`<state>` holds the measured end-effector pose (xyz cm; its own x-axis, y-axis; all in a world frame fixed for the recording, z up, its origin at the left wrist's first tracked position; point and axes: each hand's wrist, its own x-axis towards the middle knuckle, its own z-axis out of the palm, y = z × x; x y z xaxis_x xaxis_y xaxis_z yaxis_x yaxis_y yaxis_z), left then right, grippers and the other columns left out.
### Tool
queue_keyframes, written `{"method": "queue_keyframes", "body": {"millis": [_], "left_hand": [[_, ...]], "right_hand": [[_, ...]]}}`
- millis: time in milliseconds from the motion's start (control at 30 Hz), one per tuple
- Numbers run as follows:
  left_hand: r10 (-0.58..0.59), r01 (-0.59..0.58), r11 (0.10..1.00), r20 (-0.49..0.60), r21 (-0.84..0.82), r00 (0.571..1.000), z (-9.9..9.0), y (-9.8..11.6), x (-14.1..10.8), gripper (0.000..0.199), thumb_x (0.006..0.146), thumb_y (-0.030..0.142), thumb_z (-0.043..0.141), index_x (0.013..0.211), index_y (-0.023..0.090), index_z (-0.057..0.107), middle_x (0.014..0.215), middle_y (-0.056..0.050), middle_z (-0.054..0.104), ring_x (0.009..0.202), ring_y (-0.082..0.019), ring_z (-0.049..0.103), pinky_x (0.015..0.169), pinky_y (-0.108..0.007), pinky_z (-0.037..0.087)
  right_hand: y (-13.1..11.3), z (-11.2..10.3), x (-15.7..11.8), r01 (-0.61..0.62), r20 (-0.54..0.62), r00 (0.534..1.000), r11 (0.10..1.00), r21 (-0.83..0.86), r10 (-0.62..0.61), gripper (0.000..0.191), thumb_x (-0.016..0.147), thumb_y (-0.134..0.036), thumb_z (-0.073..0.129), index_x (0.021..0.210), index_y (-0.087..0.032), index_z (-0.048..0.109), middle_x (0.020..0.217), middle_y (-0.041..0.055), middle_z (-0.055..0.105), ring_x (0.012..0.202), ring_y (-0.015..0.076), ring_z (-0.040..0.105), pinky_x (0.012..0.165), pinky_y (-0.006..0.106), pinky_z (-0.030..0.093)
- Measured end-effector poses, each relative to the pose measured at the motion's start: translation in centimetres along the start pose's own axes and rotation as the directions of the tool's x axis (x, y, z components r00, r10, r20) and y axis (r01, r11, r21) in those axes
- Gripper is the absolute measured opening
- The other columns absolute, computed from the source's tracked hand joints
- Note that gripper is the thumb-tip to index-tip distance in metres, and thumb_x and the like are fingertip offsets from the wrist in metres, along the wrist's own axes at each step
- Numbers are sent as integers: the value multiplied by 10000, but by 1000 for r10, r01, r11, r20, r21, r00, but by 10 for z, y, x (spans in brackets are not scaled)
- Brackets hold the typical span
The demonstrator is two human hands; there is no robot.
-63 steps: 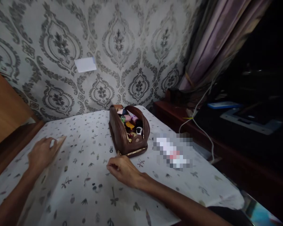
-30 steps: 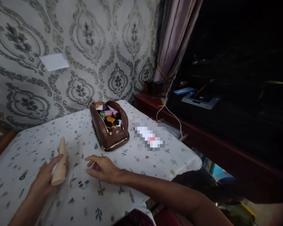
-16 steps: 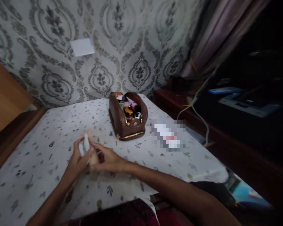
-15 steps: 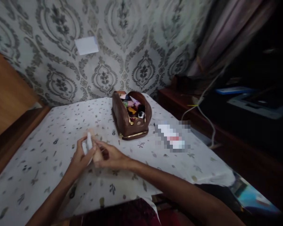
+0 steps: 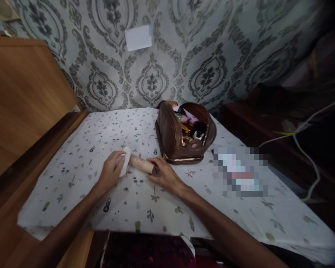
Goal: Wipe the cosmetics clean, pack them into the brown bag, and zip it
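Note:
My left hand (image 5: pixel 111 170) is closed on a white cloth or tissue (image 5: pixel 125 162), folded against one end of a beige cosmetic tube (image 5: pixel 141 164). My right hand (image 5: pixel 168 176) grips that tube by its dark brown end, fingers and thumb pinched round it. The tube lies nearly level between the two hands, just above the tabletop; fine print on its side is too small to read. Behind my right hand stands a brown zippered makeup bag (image 5: pixel 167 128), its top unzipped, with several bottles and tubes inside.
A white patterned cloth (image 5: pixel 72 149) covers the table. On its right side lies a pixelated item (image 5: pixel 240 171). A wooden panel (image 5: pixel 30 82) borders the left, and a white cable (image 5: pixel 304 156) hangs at the right. White paper (image 5: pixel 139 37) is on the wall.
The tube has turned from steep to nearly level, and my right hand has shifted to its dark end. The cloth or tissue stays in my left hand. The view has swung left.

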<state>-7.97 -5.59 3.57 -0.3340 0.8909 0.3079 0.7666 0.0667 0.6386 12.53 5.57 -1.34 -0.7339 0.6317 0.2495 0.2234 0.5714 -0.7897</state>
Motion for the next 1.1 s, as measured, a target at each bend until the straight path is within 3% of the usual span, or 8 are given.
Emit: {"method": "queue_keyframes", "body": {"millis": [100, 233, 300, 400, 533, 667, 867, 1100], "left_hand": [[182, -184, 982, 31, 38, 983, 17, 10, -5, 324, 996, 357, 380, 1175, 171, 576, 1099, -98, 647, 1023, -218, 617, 893, -338, 492], [442, -453, 889, 123, 74, 888, 44, 22, -5, 345, 1030, 309, 341, 1264, 155, 543, 1080, -114, 639, 1018, -223, 605, 890, -365, 510], [513, -534, 835, 161, 136, 843, 55, 24, -1, 354, 1032, 305, 330, 1246, 145, 564, 1022, -114, 634, 973, -232, 594, 855, -390, 524], [538, -564, 795, 169, 222, 826, 63, 21, 5, 347, 1026, 327, 354, 1181, 150, 609, 1000, -116, 618, 946, -244, 570, 824, -415, 528], [545, -564, 777, 150, 280, 825, 61, 9, 9, 336, 1019, 332, 375, 1077, 147, 650, 1013, -116, 613, 961, -242, 555, 805, -394, 523], [514, -520, 775, 120, 359, 849, 54, -4, 15, 344, 1021, 322, 362, 1017, 144, 657, 996, -109, 612, 965, -239, 549, 823, -391, 505], [251, -222, 835, 11, 503, 968, 35, -34, 34, 225, 986, 277, 456, 894, 197, 645, 980, -78, 600, 969, -234, 539, 767, -334, 479], [112, -50, 863, -94, 503, 989, 21, -62, 41, 276, 999, 304, 408, 858, 202, 622, 881, -50, 570, 839, -207, 556, 697, -313, 443]], "right_hand": [[-1, 2, 0, 6, -14, 1000, 999, -47, -6, 317, 751, -149, 704, 1053, -166, 610, 945, 33, 580, 862, 187, 556, 800, 328, 458], [1, 5, 2, 40, -36, 998, 997, -69, -42, 168, 796, -173, 658, 952, -165, 599, 889, 26, 568, 820, 181, 537, 762, 312, 439], [2, 6, 2, 36, -48, 998, 997, -74, -39, 142, 803, -194, 645, 930, -166, 588, 879, 28, 564, 806, 185, 532, 744, 313, 439], [1, 7, 2, 15, -60, 998, 997, -82, -20, 115, 791, -185, 632, 891, -170, 577, 851, 22, 556, 776, 185, 528, 720, 310, 439], [1, 7, 2, 21, -60, 998, 994, -111, -28, 64, 793, -176, 635, 819, -175, 577, 823, 19, 558, 769, 178, 530, 719, 298, 435], [2, 6, 2, 44, -31, 998, 991, -123, -48, 149, 782, -194, 677, 919, -174, 621, 858, 23, 586, 803, 179, 554, 733, 290, 438], [2, 6, 1, 19, -40, 999, 994, -108, -24, 163, 781, -194, 667, 939, -181, 627, 859, 31, 606, 779, 184, 571, 704, 282, 446], [0, 1, -1, -17, -35, 999, 999, -47, 16, 229, 789, -221, 665, 1013, -184, 637, 860, 37, 647, 771, 196, 597, 726, 307, 477]]}}
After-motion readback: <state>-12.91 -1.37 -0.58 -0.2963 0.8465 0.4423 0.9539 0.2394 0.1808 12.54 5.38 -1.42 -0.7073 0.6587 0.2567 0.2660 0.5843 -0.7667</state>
